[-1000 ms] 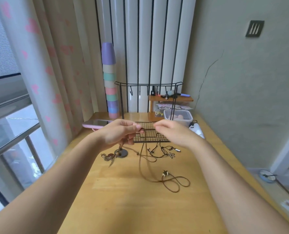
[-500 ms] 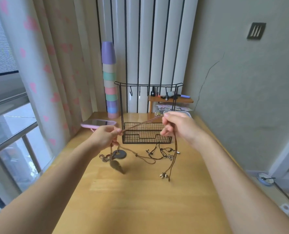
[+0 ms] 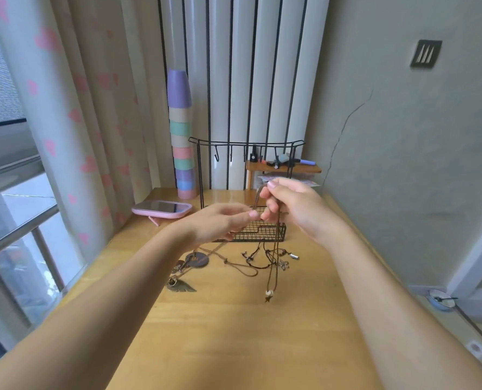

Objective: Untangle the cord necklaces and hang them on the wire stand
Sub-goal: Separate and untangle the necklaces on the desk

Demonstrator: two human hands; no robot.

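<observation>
My right hand [image 3: 293, 209] pinches a brown cord necklace [image 3: 272, 266] and holds it up in front of the black wire stand [image 3: 245, 144]. The cord hangs straight down to a white bead and star pendant [image 3: 268, 295] just above the wooden table [image 3: 234, 333]. My left hand [image 3: 220, 220] reaches across, its fingertips pinching the same cord beside the right fingers. More necklaces lie tangled before the stand's basket [image 3: 273, 235]: a black cord with a flower pendant [image 3: 283, 264], a dark disc pendant [image 3: 197, 260] and a wing pendant [image 3: 182, 287]. The stand's hooks carry nothing.
A pink phone holder [image 3: 162, 208] and a tall stack of pastel cups [image 3: 181, 136] stand at the back left. Behind the stand is a small wooden shelf [image 3: 283, 167] with small items. Curtain and window run along the left; a wall lies to the right.
The cord was stretched between hands held apart; now my left hand has moved right to meet the right one, which rose a little. The star pendant hangs lower and straighter.
</observation>
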